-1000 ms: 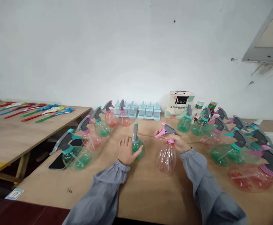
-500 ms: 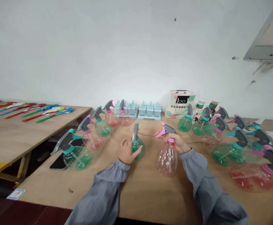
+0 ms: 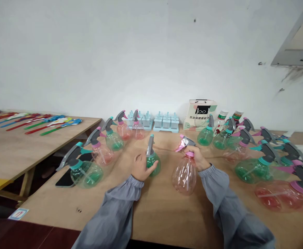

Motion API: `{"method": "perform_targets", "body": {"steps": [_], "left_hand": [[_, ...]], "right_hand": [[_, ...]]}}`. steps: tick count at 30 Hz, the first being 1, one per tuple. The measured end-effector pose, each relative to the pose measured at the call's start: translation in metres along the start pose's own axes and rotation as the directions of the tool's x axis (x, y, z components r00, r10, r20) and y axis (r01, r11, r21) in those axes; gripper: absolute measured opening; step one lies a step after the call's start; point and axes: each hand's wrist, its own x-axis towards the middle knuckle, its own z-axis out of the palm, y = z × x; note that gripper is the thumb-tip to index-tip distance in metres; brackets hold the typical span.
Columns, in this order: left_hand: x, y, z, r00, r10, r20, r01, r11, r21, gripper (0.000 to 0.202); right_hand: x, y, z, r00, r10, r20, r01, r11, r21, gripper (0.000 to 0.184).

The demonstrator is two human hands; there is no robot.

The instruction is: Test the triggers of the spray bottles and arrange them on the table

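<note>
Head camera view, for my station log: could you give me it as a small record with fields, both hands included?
Left hand: against a round green plastic bottle with a grey-and-teal spray head, thumb across its front
Right hand: gripping a round translucent pink plastic bottle with a pink-and-grey spray head at its neck
Surface: brown table
Table's left side: five more pink or green spray bottles
Toward wall: light-blue plastic moulds, cream printed bag

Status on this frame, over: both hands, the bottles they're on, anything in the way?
Left hand against green spray bottle. Right hand gripping pink spray bottle near its top. More spray bottles to both sides, apart from these two.
</note>
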Motion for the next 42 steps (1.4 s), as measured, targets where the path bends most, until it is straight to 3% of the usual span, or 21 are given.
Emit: {"method": "perform_targets", "body": {"steps": [4,8,13,19,24,27,31,35,37,42], "left_hand": [[0.0,0.0,0.001,1.0,0.013,-0.002,-0.013,1.0,0.008,0.045],[-0.001,-0.001,0.002,1.0,0.015,-0.015,-0.015,1.0,-0.005,0.048],[-0.001,-0.001,0.002,1.0,0.0,-0.002,0.0,1.0,-0.017,0.046],[-0.001,-0.001,0.002,1.0,0.003,-0.015,-0.003,1.0,-0.001,0.049],[0.0,0.001,0.0,1.0,0.001,0.002,-0.001,1.0,-0.002,0.047],[0.001,0.002,-0.002,1.0,0.001,0.014,0.0,1.0,-0.009,0.047],[0.001,0.003,-0.003,1.0,-0.005,0.022,0.006,1.0,-0.03,0.048],[0.001,0.002,-0.002,1.0,-0.009,0.018,0.009,0.999,-0.043,0.051],[0.001,0.001,-0.001,1.0,-0.007,0.025,0.008,0.999,-0.053,0.052],[0.001,0.001,-0.002,1.0,0.018,0.015,-0.017,0.998,-0.064,0.052]], "right_hand": [[0.004,0.002,-0.001,0.987,-0.006,-0.159,0.027,0.991,0.131,0.021],[0.002,0.0,-0.002,0.994,0.083,-0.071,-0.077,0.994,0.083,0.026],[0.003,0.009,-0.006,0.998,-0.011,-0.061,0.018,0.994,0.11,0.014],[0.004,0.01,-0.007,0.999,-0.012,0.034,0.01,0.997,0.075,0.018],[0.002,0.008,-0.003,0.998,-0.053,-0.016,0.054,0.998,0.021,0.017],[0.003,0.008,-0.007,0.987,-0.117,-0.115,0.118,0.993,0.009,0.014],[0.005,-0.002,-0.025,0.916,-0.305,-0.26,0.277,0.951,-0.139,0.016],[0.007,-0.017,-0.061,0.83,-0.443,-0.338,0.264,0.848,-0.46,0.025],[0.008,-0.023,-0.082,0.748,-0.502,-0.434,0.217,0.803,-0.556,0.034],[0.012,-0.027,-0.123,0.479,-0.621,-0.62,0.176,0.76,-0.625,0.039]]}}
